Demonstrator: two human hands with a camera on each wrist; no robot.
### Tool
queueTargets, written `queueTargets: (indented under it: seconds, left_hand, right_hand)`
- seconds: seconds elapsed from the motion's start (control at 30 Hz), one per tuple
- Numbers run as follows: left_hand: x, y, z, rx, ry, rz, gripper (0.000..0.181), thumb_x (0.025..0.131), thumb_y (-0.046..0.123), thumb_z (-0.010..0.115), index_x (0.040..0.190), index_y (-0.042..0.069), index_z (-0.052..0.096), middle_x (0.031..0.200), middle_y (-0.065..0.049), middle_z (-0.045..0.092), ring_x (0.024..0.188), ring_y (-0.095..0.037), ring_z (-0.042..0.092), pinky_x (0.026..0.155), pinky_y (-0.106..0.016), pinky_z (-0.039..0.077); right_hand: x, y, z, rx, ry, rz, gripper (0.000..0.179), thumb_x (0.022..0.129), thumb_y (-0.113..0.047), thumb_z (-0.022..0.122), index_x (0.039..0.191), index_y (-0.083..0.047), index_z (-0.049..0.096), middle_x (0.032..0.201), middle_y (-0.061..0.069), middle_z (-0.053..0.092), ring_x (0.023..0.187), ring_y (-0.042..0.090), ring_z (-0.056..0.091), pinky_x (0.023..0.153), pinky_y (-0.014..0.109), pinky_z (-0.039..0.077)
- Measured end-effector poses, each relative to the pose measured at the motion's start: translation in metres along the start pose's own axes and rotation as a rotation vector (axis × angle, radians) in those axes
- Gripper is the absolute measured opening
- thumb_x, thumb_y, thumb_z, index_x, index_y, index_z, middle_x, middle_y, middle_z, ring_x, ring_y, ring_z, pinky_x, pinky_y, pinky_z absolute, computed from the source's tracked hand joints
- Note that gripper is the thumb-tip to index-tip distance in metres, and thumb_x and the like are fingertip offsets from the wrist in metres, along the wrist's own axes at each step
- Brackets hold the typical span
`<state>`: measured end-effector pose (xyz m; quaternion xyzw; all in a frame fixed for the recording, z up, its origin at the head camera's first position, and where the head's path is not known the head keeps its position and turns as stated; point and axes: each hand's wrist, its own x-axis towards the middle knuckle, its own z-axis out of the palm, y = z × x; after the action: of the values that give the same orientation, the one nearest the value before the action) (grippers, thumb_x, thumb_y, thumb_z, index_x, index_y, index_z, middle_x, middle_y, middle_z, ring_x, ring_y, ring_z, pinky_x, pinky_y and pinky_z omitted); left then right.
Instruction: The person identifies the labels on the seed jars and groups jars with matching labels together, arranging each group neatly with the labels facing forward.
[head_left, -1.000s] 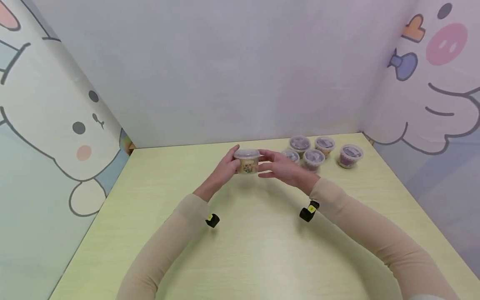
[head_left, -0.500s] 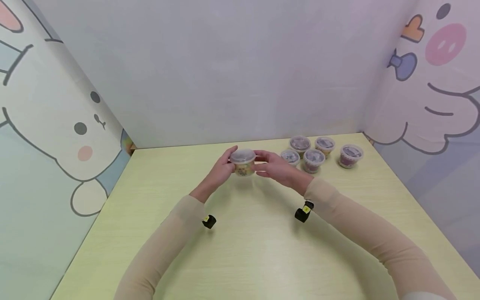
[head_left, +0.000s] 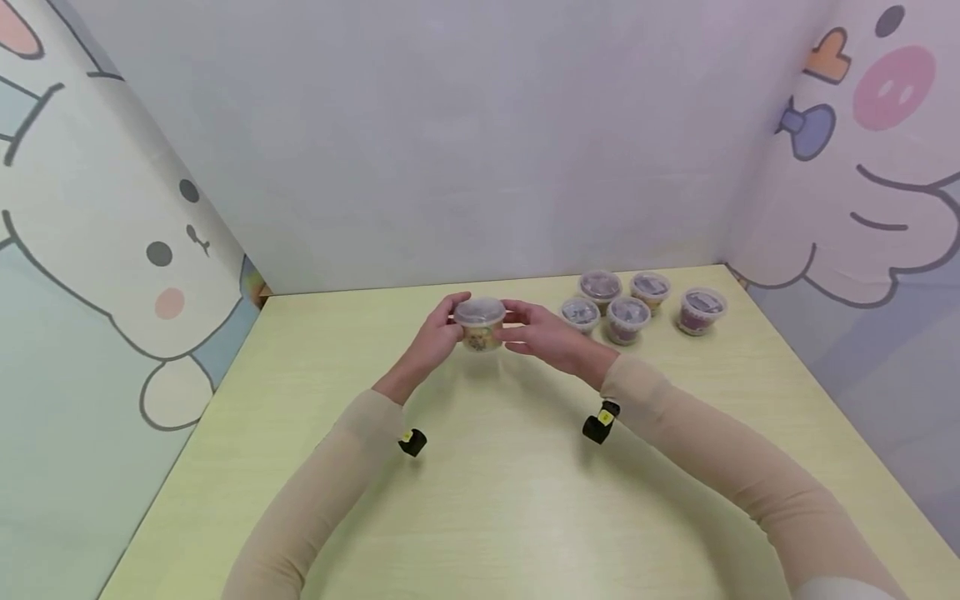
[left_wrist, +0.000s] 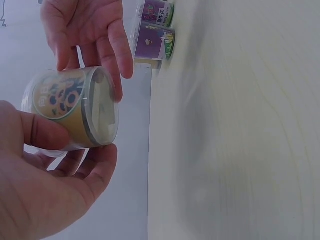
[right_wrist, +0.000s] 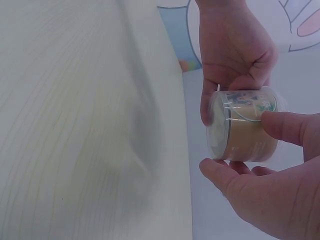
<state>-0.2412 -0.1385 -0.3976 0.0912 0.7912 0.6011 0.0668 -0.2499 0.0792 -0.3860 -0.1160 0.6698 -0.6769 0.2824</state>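
Observation:
A round clear plastic tub [head_left: 480, 325] with a lid and a yellow cartoon label hangs above the far part of the table, between both hands. My left hand [head_left: 432, 337] grips its left side, thumb across the label in the left wrist view. On the other side, my right hand [head_left: 551, 335] holds the tub too. The right wrist view shows its thumb [right_wrist: 285, 126] on the label and its fingertips at the lower edge of the tub [right_wrist: 247, 132]. Part of the label is hidden by the thumbs.
Several similar lidded tubs stand at the back right, among them a purple one [head_left: 701, 312] apart from the others and a purple one [head_left: 627, 321] near my right hand. A pale wall [head_left: 480, 150] rises behind the table [head_left: 480, 500]. Cartoon panels flank both sides.
Both hands have shifted a little to the left with the tub, and more of its lid top faces the head camera. The other tubs stay where they were.

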Motion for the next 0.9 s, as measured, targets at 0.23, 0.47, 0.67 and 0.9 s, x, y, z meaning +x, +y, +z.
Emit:
queueTargets:
  seconds: [0.23,0.47,0.67,0.9]
  left_hand:
    - [0.0,0.0,-0.01,0.005,-0.013,-0.01,0.068,0.087,-0.004,0.044,0.153,0.009,0.039,0.137,-0.017,0.047,0.112,-0.029,0.051,0.098,-0.043,0.047]
    - [0.01,0.0,-0.03,0.002,-0.005,-0.023,0.065,0.09,-0.005,0.046,0.154,0.004,0.037,0.143,-0.021,0.046,0.123,-0.033,0.054,0.104,-0.046,0.049]
    - [0.016,-0.003,-0.047,0.001,0.017,-0.052,0.063,0.094,-0.003,0.047,0.155,0.001,0.033,0.144,-0.023,0.045,0.124,-0.032,0.053,0.106,-0.046,0.046]
    - [0.017,-0.012,-0.071,0.025,0.037,-0.059,0.069,0.09,-0.006,0.052,0.156,0.001,0.031,0.149,-0.024,0.042,0.128,-0.035,0.049,0.108,-0.048,0.044]
  right_hand:
    - [0.008,0.0,0.004,-0.01,0.005,0.012,0.068,0.102,-0.008,0.061,0.16,-0.009,0.026,0.153,0.015,0.039,0.14,0.03,0.042,0.114,0.046,0.037]
    - [0.029,-0.008,0.017,0.041,0.045,0.02,0.072,0.103,-0.007,0.058,0.162,-0.008,0.017,0.161,0.015,0.032,0.146,0.03,0.035,0.117,0.051,0.031]
    - [0.053,-0.009,0.032,0.068,0.077,0.023,0.067,0.1,-0.006,0.058,0.158,-0.006,0.023,0.159,0.015,0.034,0.146,0.029,0.034,0.117,0.05,0.031]
    - [0.083,-0.004,0.052,0.016,0.132,0.016,0.06,0.097,-0.003,0.055,0.154,-0.004,0.035,0.152,0.013,0.044,0.142,0.029,0.04,0.114,0.051,0.037]
